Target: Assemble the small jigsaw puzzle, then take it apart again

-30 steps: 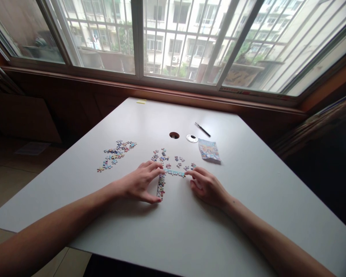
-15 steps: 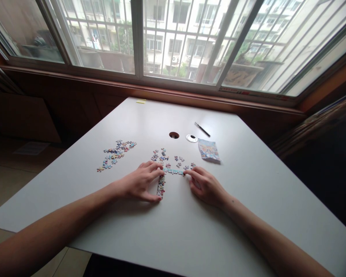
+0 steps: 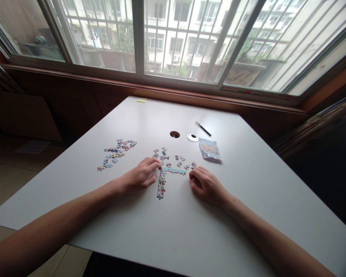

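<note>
Smooth and white, our tabletop (image 3: 173,231) lies below barred windows (image 3: 138,38). Our left grip (image 3: 141,175) bends loosely, thumb apart from fingers, fingertips seemingly touching the corner of the L-shaped puzzle strip (image 3: 162,184) just right of it. Our right grip (image 3: 206,184) curls inward near the strip's other end; whether it pinches anything, we cannot tell. We judge the strip light, stiff, apt to split at its joints, best held by its straight outer edges. Knobbly loose pieces (image 3: 168,165) lie ahead, between both grips.
</note>
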Available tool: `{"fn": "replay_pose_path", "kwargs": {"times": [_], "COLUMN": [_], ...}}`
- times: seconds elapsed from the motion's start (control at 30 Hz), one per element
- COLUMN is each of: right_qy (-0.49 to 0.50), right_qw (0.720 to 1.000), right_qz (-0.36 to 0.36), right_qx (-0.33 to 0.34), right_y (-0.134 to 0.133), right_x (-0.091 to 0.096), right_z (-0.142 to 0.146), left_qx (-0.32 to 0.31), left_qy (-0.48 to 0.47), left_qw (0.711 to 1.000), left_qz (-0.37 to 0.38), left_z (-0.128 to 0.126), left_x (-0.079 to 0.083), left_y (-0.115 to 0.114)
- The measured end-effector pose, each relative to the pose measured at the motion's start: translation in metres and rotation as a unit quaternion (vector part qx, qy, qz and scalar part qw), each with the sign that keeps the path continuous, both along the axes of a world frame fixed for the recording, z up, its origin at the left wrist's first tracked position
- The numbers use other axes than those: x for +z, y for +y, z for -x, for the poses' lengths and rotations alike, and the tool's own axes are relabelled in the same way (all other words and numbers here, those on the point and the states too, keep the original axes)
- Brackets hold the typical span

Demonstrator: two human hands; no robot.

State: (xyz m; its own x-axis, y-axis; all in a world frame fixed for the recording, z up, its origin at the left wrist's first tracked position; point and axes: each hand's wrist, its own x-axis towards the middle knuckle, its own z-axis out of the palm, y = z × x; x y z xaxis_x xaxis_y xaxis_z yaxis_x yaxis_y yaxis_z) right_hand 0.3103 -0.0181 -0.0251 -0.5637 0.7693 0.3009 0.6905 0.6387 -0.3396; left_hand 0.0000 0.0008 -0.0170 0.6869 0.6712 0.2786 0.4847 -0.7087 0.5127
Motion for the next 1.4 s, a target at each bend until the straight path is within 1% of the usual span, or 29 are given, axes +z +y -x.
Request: {"fn": "replay_pose_path", "kwargs": {"times": [0.63, 0.8, 0.9, 1.0, 1.07, 1.13, 1.2, 1.4], "right_qy": [0.005, 0.003, 0.003, 0.007, 0.008, 0.006, 0.002, -0.002], "right_qw": [1.000, 1.000, 1.000, 1.000, 1.000, 1.000, 1.000, 1.000], "right_qz": [0.002, 0.004, 0.004, 0.001, -0.002, -0.002, -0.002, -0.003], "right_qx": [0.010, 0.010, 0.009, 0.008, 0.008, 0.007, 0.007, 0.011], "right_y": [0.001, 0.001, 0.001, 0.001, 0.001, 0.001, 0.001, 0.001], "right_x": [0.000, 0.001, 0.002, 0.002, 0.001, 0.000, 0.000, 0.002], "right_z": [0.000, 0.000, 0.001, 0.001, 0.001, 0.001, 0.001, 0.001], "left_qx": [0.021, 0.052, 0.079, 0.131, 0.172, 0.201, 0.207, 0.201], "left_qy": [0.024, 0.053, 0.085, 0.128, 0.137, 0.136, 0.136, 0.137], "left_qw": [0.999, 0.997, 0.993, 0.983, 0.975, 0.970, 0.969, 0.970], "left_qz": [0.003, 0.002, -0.010, -0.016, -0.015, -0.015, -0.017, -0.029], "left_z": [-0.004, -0.004, -0.001, 0.005, 0.008, 0.010, 0.011, 0.009], "left_x": [0.009, 0.010, 0.011, 0.014, 0.014, 0.015, 0.014, 0.010], "left_y": [-0.004, -0.005, -0.004, 0.000, 0.003, 0.006, 0.008, 0.008]}}
